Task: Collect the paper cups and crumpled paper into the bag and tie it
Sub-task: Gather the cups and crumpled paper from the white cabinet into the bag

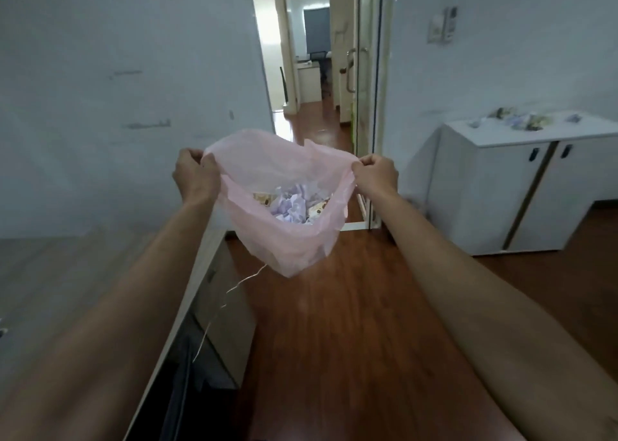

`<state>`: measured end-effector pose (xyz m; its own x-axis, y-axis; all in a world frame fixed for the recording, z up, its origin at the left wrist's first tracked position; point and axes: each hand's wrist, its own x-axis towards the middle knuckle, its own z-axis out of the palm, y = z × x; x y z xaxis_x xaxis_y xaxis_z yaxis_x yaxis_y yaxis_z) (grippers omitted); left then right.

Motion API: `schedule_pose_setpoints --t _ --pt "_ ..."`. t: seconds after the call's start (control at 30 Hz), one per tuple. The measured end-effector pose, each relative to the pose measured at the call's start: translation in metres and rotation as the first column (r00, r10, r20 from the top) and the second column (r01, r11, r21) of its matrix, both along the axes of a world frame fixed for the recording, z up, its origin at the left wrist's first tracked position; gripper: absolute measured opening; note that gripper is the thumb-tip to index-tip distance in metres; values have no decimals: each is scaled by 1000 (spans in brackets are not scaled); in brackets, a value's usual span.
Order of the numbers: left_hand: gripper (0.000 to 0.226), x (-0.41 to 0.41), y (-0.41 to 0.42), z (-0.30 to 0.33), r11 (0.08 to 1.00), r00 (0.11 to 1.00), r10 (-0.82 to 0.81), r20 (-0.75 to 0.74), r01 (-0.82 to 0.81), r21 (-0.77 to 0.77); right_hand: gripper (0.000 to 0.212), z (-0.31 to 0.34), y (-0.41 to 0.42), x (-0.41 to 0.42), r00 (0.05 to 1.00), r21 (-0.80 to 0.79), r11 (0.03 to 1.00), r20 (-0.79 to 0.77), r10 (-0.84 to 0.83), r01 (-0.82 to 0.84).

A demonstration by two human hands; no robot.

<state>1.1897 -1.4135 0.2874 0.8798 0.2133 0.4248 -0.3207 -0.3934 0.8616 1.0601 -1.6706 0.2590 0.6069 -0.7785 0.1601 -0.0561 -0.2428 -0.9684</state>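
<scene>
Collection seems mostly done: between your hands, crumpled paper [291, 205] and paper cups [317, 210] lie inside the bag [284, 236]; your left hand [195, 176] and right hand [376, 175] pinch its rim, not yet tied.

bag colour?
Pale translucent pink; the bag shows clearly in the head view, held open by both hands.

We saw two bare forearms reaching out from the bottom corners, sleeveless as far as the view showed. The left hand [194, 178] and right hand [376, 173] wore no gloves, rings or watch.
</scene>
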Motion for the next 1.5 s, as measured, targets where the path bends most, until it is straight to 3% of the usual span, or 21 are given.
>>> schedule_pose_setpoints --t 0.3,0.53,0.77,0.9,1.17,1.33,1.5 --pt "9 69 -227 -80 960 954 -273 -125 278 23 13 -57 -203 -6 965 181 948 -76 -250 260" --pt "7 144 -414 -136 857 837 -496 -233 515 27 6 -86 -353 39 892 171 882 -195 -408 440" --pt "5 212 -586 -151 785 761 -579 -293 618 53 5 -104 -488 80 795 153 788 -245 -555 597" --pt "5 228 -680 -157 731 705 -644 -297 682 35 21 -113 -564 87 753 136 747 -234 -614 651" --pt "7 249 -882 -164 700 682 -691 -239 714 10 10 -131 -755 108 761 139 758 -266 -591 637" --pt "5 262 -996 -137 755 725 -637 -261 655 -21 11 -106 -873 132 817 151 813 -249 -520 563" --pt "13 297 -1089 -97 805 795 -593 -132 591 -52 10 -75 -981 164 849 138 840 -155 -505 525"
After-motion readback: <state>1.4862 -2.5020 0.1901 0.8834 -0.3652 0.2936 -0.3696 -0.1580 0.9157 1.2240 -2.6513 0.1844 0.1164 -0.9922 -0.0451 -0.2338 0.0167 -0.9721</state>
